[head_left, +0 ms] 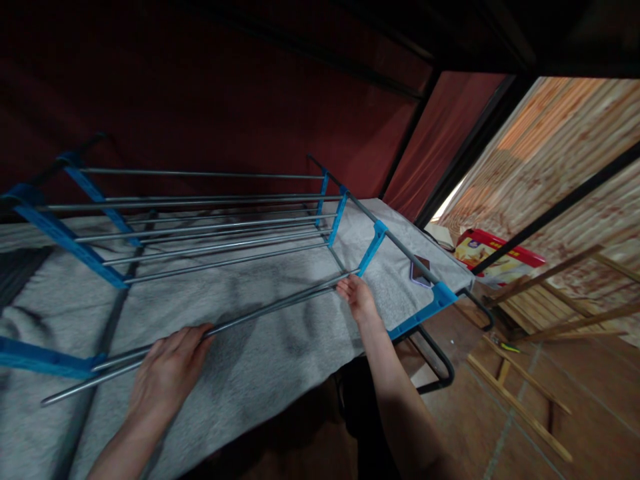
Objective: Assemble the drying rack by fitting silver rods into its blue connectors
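Observation:
Two thin metal rods (273,307) run side by side, slanting across the front of a rack of grey tubes and blue plastic brackets (329,223). My left hand (170,367) is closed over the rods left of their middle. The fingers of my right hand (357,297) pinch the rods near their right end, just beside a blue bracket (371,251). At the left, one rod meets another blue bracket (47,359), while the other rod's free tip sticks out past it. Several metal rods (200,174) span the rack's far brackets. My palms hide parts of the rods.
The rack lies on a grey blanket (290,347). A phone (421,272) rests on it at the right. Dark red cloth (225,100) hangs behind. On the tiled floor are a red-and-yellow box (495,257) and wooden frames (520,393).

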Tool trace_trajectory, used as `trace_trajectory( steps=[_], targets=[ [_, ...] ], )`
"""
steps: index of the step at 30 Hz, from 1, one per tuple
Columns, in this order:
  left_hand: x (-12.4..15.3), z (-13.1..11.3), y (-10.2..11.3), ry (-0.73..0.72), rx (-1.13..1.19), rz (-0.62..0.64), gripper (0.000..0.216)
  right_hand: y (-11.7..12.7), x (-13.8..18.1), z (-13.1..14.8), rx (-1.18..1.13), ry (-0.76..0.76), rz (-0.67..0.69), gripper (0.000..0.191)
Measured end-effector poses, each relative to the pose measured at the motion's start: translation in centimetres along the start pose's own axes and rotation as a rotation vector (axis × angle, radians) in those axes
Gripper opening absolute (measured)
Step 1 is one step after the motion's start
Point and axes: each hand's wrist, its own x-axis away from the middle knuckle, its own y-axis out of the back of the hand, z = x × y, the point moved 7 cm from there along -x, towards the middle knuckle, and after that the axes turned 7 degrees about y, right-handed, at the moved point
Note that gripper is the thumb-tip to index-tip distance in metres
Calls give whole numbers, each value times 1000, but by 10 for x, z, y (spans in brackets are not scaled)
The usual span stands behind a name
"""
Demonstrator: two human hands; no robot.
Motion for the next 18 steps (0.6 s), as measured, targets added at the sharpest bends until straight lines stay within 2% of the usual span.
trace_trajectory(
  steps=[4,7,9,11,14,18],
  targets=[
    [0,2,5,-45,47,-136,44,22,-4,12,142,204,-194,14],
    [1,0,7,-90,72,-181,37,35,-4,27,249,387,-315,26],
    [1,-1,9,-109,68,-191,31,35,-6,32,307,458,-289,37],
    [1,-2,10,-120,52,-203,27,29,-9,32,348,493,-196,44],
    [0,-6,13,-165,29,-253,25,22,-13,28,363,521,-82,46],
    [-1,-8,13,-187,-5,-318,25,23,-16,25,351,534,-62,46]
  ],
)
